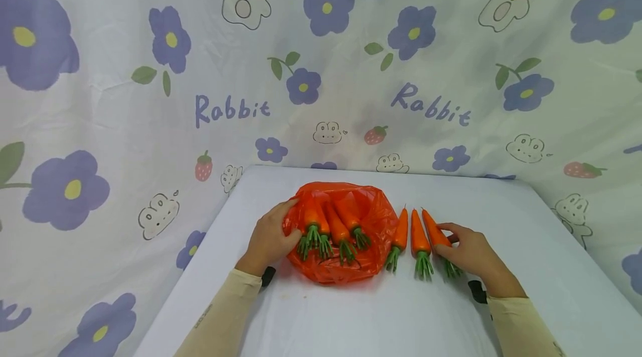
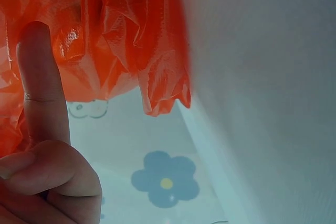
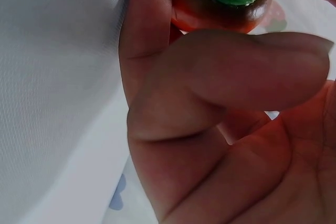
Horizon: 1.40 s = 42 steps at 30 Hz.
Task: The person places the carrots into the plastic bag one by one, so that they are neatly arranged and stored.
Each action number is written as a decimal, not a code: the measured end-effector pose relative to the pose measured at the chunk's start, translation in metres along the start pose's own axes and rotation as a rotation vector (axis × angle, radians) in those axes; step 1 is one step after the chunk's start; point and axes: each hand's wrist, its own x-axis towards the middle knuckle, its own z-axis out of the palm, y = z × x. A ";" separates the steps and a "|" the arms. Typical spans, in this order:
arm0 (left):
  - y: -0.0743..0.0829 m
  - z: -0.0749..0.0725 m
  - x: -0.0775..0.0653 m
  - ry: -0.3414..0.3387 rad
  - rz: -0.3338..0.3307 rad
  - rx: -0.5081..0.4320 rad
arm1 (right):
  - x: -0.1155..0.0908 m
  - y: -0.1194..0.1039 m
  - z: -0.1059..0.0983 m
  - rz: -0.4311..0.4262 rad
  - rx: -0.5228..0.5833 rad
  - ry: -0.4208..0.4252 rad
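A red plastic bag [image 1: 375, 264] lies opened out on the table, with several carrots [image 1: 339, 226] with short green tops on it. At the bag's left edge my left hand [image 1: 271, 237] holds the plastic, its thumb near the carrot tops. One finger lies along the crumpled bag [image 2: 118, 51] in the left wrist view. Right of the bag, three carrots lie in a row, tops toward me: a left one [image 1: 399, 231], a middle one [image 1: 419, 234] and a right one [image 1: 430, 225]. My right hand [image 1: 468, 251] grips the right carrot [image 3: 231, 9] between thumb and fingers.
The white table [image 1: 391, 318] ends at the back against a hanging cloth [image 1: 351, 78] printed with rabbits and purple flowers. A few small specks [image 1: 296, 296] lie on the tabletop in front of the bag.
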 end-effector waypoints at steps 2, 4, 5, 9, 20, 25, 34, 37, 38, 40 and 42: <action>0.000 0.000 0.000 0.000 -0.001 0.000 | 0.000 0.000 0.000 -0.002 -0.002 0.003; 0.001 -0.001 0.000 -0.002 -0.002 0.001 | 0.001 0.000 -0.001 0.001 -0.005 0.001; 0.001 -0.001 0.001 -0.004 -0.003 0.002 | 0.001 0.000 -0.001 0.003 -0.007 0.001; 0.002 -0.002 0.001 -0.017 -0.009 -0.001 | 0.000 -0.001 -0.002 0.016 -0.011 -0.005; 0.002 -0.002 0.000 -0.015 -0.010 0.009 | -0.001 -0.004 -0.004 0.036 0.005 -0.019; 0.002 -0.003 0.000 -0.019 -0.013 0.006 | -0.001 -0.004 -0.005 0.036 0.006 -0.017; 0.003 -0.004 0.001 -0.020 -0.011 0.018 | 0.002 0.000 -0.008 0.082 0.059 -0.033; 0.003 -0.004 0.001 -0.017 -0.008 0.015 | 0.003 0.003 -0.008 0.083 0.074 -0.028; 0.003 -0.004 0.000 -0.016 -0.007 0.013 | 0.004 0.004 -0.008 0.085 0.080 -0.028; 0.003 -0.004 0.000 -0.015 -0.005 0.011 | 0.003 0.004 -0.008 0.089 0.091 -0.028; 0.003 -0.004 0.000 -0.015 -0.003 0.010 | 0.003 0.004 -0.008 0.093 0.096 -0.022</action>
